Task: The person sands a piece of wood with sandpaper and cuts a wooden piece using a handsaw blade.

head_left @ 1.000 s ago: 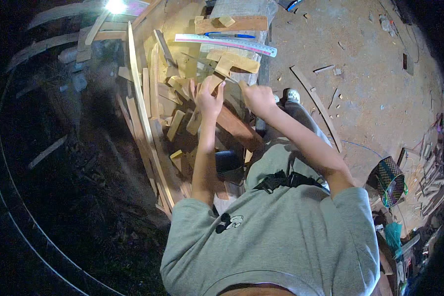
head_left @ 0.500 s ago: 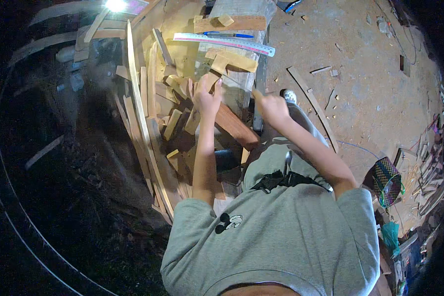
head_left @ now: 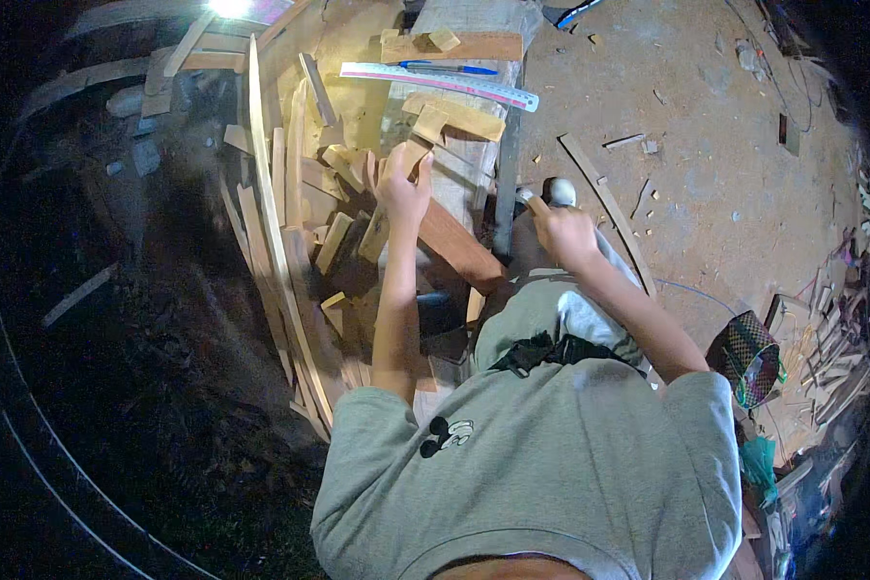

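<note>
My left hand (head_left: 404, 186) is closed round a narrow wooden piece (head_left: 417, 153), holding it over the bench. The top of that piece meets a small pale block (head_left: 431, 123), which lies against a wider light-wood piece (head_left: 469, 120). To the right of the bench edge, my right hand (head_left: 563, 232) is closed on the handle of a thin tool (head_left: 535, 203). A slim dark line runs from near the wooden piece toward this hand, but the tool's kind cannot be made out. A reddish-brown wooden beam (head_left: 459, 248) slants below my left hand.
A white ruler (head_left: 440, 82) and a blue pen (head_left: 454, 69) lie on the bench (head_left: 464, 174) beside a brown board (head_left: 454, 46). Long wooden strips (head_left: 273, 213) and offcuts crowd the left. A checkered basket (head_left: 747, 358) and scrap wood (head_left: 836, 338) are at the right.
My right hand has moved right and slightly down, away from the wooden piece. My left hand stays nearly in place, still gripping the piece.
</note>
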Motion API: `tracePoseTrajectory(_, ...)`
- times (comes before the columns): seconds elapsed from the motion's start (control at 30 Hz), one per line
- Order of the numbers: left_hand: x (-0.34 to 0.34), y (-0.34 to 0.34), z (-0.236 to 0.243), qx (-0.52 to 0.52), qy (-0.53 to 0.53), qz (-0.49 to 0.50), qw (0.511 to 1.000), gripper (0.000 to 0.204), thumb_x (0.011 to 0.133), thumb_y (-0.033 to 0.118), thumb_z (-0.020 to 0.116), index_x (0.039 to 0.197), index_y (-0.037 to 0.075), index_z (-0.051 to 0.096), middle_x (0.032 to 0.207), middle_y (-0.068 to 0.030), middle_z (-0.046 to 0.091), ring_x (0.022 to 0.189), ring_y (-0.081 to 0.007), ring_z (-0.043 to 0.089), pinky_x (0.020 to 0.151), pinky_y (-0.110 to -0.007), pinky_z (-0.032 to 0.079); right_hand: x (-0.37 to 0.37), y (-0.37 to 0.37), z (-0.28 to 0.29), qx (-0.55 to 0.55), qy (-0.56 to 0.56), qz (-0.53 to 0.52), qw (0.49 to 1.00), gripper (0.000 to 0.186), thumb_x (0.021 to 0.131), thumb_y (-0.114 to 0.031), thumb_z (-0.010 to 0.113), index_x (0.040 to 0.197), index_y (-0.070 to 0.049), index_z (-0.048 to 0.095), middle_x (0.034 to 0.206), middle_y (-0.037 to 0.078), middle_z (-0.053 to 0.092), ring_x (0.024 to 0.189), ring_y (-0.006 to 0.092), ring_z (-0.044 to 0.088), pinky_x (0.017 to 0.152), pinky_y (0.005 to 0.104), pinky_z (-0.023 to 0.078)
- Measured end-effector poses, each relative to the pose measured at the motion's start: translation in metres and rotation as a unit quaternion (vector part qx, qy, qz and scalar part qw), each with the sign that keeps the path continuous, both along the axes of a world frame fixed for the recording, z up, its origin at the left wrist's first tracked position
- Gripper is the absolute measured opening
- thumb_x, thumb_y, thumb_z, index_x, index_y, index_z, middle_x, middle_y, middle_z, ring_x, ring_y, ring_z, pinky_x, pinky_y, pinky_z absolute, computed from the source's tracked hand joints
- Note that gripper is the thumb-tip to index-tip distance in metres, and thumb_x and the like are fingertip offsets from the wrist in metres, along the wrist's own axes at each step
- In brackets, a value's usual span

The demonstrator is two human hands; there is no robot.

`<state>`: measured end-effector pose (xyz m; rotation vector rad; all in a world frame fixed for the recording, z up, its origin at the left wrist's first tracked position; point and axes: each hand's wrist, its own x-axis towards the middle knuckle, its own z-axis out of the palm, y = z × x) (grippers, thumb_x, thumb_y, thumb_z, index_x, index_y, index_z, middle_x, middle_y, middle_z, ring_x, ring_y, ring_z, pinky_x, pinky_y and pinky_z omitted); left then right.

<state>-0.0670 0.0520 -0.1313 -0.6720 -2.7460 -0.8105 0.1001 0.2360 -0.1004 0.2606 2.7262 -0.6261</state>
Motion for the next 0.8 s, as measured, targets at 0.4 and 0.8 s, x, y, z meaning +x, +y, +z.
tracePoseTrajectory(0.4,-0.004,0.000,-0.004,-0.038,-0.010,-0.014,0.999,0.033,0.072,0.026,0.064,0.094,0.003,0.056,0.078,-0.0153,0.058,0.083,-0.0286,0.054,0.101,-0.041,0.025,0.026,0.009,-0.001,-0.034,0.179,0.003,0.983,0.022,0.076,-0.012,0.050,0.097,-0.010,0.050,0.055,0.009,0.056,0.049,0.0258,0.056,0.045,0.0355,0.044)
tracePoseTrajectory(0.8,0.000,0.006,-0.001,-0.020,-0.027,0.000,0.999,0.035,0.073,0.030,0.063,0.094,0.003,0.055,0.081,-0.0168,0.058,0.086,-0.0302,0.054,0.100,-0.041,0.025,-0.010,0.016,0.008,-0.036,0.073,0.004,0.997,0.012,0.082,-0.020,0.047,0.087,-0.009,0.048,0.056,0.016,0.057,0.052,0.0317,0.059,0.044,0.0422,0.046)
